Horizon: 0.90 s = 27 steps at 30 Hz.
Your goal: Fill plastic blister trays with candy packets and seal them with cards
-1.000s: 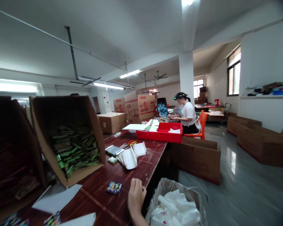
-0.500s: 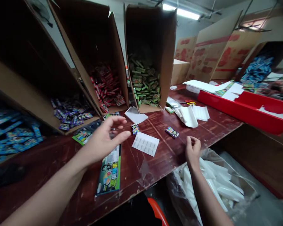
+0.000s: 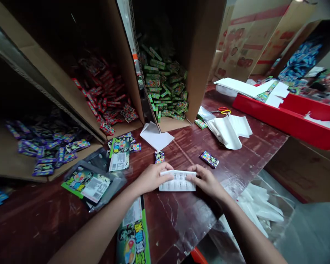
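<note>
sticker sheet [image 3: 177, 181]: white, rows of small labels, print too blurred to read | flat on tabletop [image 3: 247, 154] | left hand [image 3: 151, 178] and right hand [image 3: 206, 180] pinch its ends | small packet [image 3: 160, 157] just behind

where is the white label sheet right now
In the head view the sheet is low centre on the table, held at its ends by the left hand and right hand, just below a small packet.
</note>
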Available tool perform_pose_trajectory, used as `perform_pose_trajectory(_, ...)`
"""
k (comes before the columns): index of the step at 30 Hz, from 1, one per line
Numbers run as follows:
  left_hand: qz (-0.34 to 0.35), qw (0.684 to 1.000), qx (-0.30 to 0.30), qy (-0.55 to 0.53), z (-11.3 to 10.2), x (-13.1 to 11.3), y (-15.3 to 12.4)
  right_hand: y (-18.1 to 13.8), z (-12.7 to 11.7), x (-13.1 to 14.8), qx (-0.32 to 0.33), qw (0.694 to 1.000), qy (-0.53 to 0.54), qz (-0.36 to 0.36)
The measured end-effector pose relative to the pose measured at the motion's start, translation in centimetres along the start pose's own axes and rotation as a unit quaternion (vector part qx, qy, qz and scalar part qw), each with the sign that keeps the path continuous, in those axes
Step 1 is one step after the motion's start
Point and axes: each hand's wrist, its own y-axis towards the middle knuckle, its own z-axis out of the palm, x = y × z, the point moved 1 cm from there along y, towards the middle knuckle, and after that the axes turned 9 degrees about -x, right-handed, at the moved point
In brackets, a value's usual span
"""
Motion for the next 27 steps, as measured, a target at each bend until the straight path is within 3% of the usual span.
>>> perform_pose_trajectory(4, -0.116, 0.971, 0.011, -0.209, -0.9, 0.9, -2.0, -0.2, 0.8, 1.0, 0.022, 0.999, 0.034, 0.034)
perform_pose_trajectory(8, -0.165, 0.94, -0.052, -0.294, -0.6, 2.1, -3.5, 0.2, 2.5, 1.9, 0.016, 0.994, 0.088, 0.062)
perform_pose_trajectory(15, -0.222, 0.933, -0.168, -0.228, 0.0, 3.3, -4.6, 0.0, 4.7, 2.2, -0.038, 0.991, 0.084, 0.092)
perform_pose_trajectory(18, -0.235, 0.916, -0.125, -0.299, 0.0, 3.2, -4.8, -0.2, 4.2, 1.9, -0.051, 0.991, 0.071, 0.1)
perform_pose_trajectory(22, -0.246, 0.903, -0.093, -0.34, -0.3, 3.2, -4.7, 0.2, 2.2, 2.7, -0.001, 0.993, 0.068, 0.092)
perform_pose_trajectory(27, -0.243, 0.906, -0.086, -0.337, -0.1, 3.7, -4.4, 1.5, -0.3, 4.8, 0.026, 0.999, -0.029, 0.001)
